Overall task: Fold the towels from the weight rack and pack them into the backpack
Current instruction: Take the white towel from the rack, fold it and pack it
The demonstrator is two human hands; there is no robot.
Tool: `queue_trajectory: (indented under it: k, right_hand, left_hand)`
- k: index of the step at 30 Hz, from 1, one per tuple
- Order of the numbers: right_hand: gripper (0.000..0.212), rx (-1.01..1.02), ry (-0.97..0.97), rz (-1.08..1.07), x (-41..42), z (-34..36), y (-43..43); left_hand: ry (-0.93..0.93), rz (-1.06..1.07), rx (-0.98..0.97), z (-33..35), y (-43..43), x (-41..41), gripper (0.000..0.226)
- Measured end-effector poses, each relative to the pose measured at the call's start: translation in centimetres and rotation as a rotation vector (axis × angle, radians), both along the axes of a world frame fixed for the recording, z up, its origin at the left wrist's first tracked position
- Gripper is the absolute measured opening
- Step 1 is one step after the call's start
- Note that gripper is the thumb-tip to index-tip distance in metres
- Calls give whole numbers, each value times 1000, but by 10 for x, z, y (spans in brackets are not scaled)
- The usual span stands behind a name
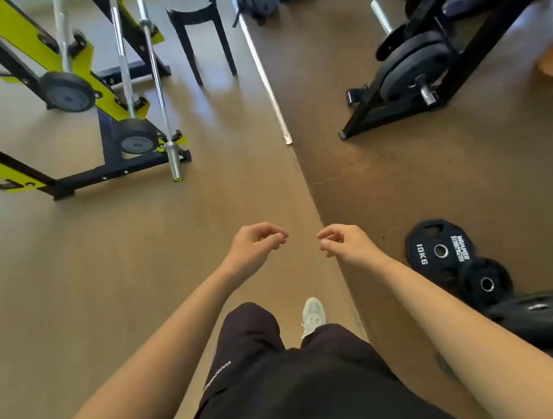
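Left hand (255, 249): mine, held out ahead above the floor (104, 259); fingers loosely curled, thumb close to the fingertips, holding nothing.
Right hand (346, 243): mirrors the left, loosely curled and holding nothing; its fingertips are near the left's but apart.
Weight rack (429, 56): black frame at upper right, dark plates on its pegs, well apart from both my hands.
Towels, backpack: I cannot tell where they lie from this view.
Yellow rack (51, 58): upper left, with small plates on its pegs and a barbell (159, 95) standing against it.
Stool (199, 31): black, between the two racks, a grey disc on its seat.
10 kg plate (439, 251): flat on the floor beside my right forearm, touching a smaller plate (486, 283).
Shoe (312, 317): pale, below my hands, past my dark shorts (286, 397).
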State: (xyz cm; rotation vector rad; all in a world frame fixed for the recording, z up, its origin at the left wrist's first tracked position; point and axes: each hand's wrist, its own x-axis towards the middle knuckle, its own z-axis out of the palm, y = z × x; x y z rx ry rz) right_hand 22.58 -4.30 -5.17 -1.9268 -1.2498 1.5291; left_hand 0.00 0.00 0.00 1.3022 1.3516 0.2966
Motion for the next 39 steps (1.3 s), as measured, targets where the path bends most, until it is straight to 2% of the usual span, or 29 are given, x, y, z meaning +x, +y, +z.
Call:
queue_trajectory:
  k: [7, 14, 20, 32, 39]
  right_hand:
    - [13, -77, 23, -101, 19, -9, 136]
    - [12, -118, 32, -169, -3, 0, 294]
    - [16, -49, 87, -222, -7, 21, 428]
    - [16, -29, 71, -276, 98, -6, 703]
    - [10, 32, 2, -111, 137, 1, 882]
  left_hand:
    - [-42, 178, -72, -11, 120, -2, 17]
    - [-72, 174, -69, -13, 283, -7, 18]
    - [-28, 116, -71, -11, 431, 5, 19]
    - [38, 145, -187, -21, 703, 109, 24]
    - [-8, 215, -134, -3, 869, 153, 24]
